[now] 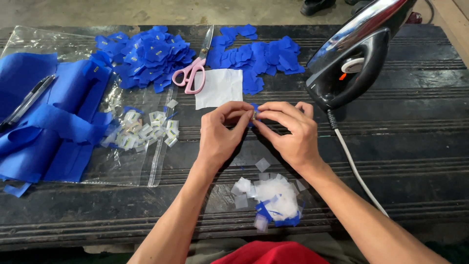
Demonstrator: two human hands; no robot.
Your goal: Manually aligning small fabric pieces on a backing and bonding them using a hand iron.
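My left hand (222, 133) and my right hand (288, 131) meet fingertip to fingertip over the dark table (405, 146). Together they pinch a small blue fabric piece (254, 115) with a tiny pale tag on it. Most of the piece is hidden by my fingers. A white square of cloth (219, 87) lies just beyond my hands. A heap of clear and white backing scraps with blue bits (273, 198) sits near the table's front edge, below my wrists.
Pink-handled scissors (194, 68) lie between two piles of blue cut pieces (146, 56) (261, 56). A black iron (354, 54) stands at the right, its white cord (359, 178) trailing forward. Blue fabric strips (46, 127), a pen (27, 102) and small tags (144, 129) rest on clear plastic at left.
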